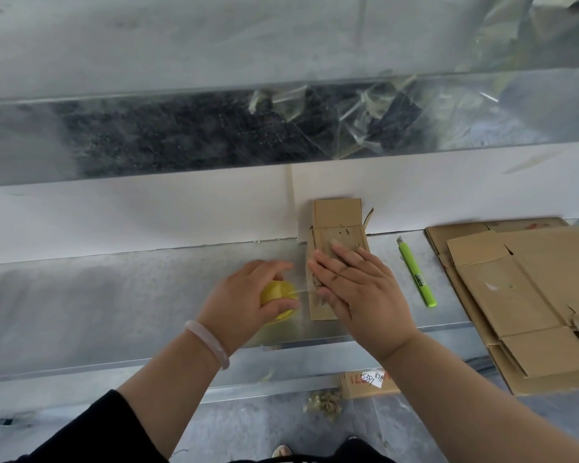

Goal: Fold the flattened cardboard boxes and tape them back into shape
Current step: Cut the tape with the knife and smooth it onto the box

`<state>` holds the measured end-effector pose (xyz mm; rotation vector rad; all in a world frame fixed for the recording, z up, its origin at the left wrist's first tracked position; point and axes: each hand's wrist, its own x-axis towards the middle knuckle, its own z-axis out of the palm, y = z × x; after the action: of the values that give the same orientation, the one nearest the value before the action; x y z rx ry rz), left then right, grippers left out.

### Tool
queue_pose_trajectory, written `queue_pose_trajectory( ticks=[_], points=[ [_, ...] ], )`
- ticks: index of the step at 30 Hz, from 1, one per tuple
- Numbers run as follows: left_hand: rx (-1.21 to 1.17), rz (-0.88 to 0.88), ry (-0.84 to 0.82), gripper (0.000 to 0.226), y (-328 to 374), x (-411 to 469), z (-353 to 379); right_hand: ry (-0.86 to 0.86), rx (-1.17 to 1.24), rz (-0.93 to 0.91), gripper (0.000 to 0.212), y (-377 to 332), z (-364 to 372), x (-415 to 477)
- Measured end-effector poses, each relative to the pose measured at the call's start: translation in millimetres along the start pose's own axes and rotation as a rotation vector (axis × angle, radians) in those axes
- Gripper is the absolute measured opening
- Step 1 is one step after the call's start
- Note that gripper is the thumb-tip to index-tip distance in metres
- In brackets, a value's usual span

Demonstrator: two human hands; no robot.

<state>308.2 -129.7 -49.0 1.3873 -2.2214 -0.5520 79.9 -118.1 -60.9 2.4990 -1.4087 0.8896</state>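
Lengthwise front-to-back, flattened box (337, 225).

the left forearm (181, 379) and right forearm (448, 382) reach forward, bare. the left hand (244, 299) curls round a tape roll (278, 290), thumb apparently beneath it. just beside it, the right hand (358, 289) lies flat, palm down, fingers straight.

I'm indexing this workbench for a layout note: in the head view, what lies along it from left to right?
yellow tape roll → small cardboard box → green utility knife → stack of flattened boxes
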Motion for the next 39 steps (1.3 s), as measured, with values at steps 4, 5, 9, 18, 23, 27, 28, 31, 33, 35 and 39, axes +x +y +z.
queue_pose_trajectory(
  ticks=[4, 5, 9, 18, 23, 27, 28, 31, 33, 35, 39],
  points=[
    [0.024, 0.024, 0.064, 0.053, 2.4, -2.2, 3.8, -0.009, -0.005, -0.003, 0.035, 0.2, -0.1, 0.2],
    [0.052, 0.020, 0.073, 0.052, 2.9, -2.5, 5.4, -0.012, -0.006, -0.002, 0.036, 0.0, -0.3, 0.2],
    [0.240, 0.068, 0.113, 0.042, 6.4, -1.7, 8.2, -0.008, -0.005, -0.003, 0.035, -1.5, -1.2, 1.0],
    [0.193, -0.111, -0.027, 0.068, 4.0, -0.6, 3.8, 0.018, -0.014, -0.008, 0.035, -1.3, -0.7, 1.9],
    [0.079, -0.054, 0.039, 0.056, 6.9, -6.2, 0.9, 0.000, -0.011, -0.008, 0.035, -0.2, 0.9, 0.7],
    [0.065, -0.057, 0.045, 0.037, 11.6, -4.7, 10.3, -0.004, -0.015, -0.019, 0.035, 0.8, 2.1, 0.5],
    [0.057, -0.054, 0.048, 0.032, 12.9, -4.1, 13.0, -0.006, -0.016, -0.025, 0.035, 0.8, 1.9, 0.5],
    [0.114, 0.000, 0.126, 0.018, 18.7, -2.4, 19.8, -0.029, -0.046, -0.041, 0.036, 1.1, -0.3, 0.7],
    [0.141, 0.031, 0.169, 0.019, 24.5, 0.4, 20.5, -0.058, -0.071, -0.083, 0.040, 3.6, -4.5, 1.7],
    [0.143, 0.044, 0.172, 0.023, 27.5, 2.7, 20.9, -0.060, -0.037, -0.104, 0.046, 8.1, -9.5, -0.9],
    [0.124, 0.017, 0.155, 0.016, 27.2, 2.6, 25.3, 0.119, 0.134, 0.445, 0.052, 34.9, -19.2, -17.6]
  ],
)
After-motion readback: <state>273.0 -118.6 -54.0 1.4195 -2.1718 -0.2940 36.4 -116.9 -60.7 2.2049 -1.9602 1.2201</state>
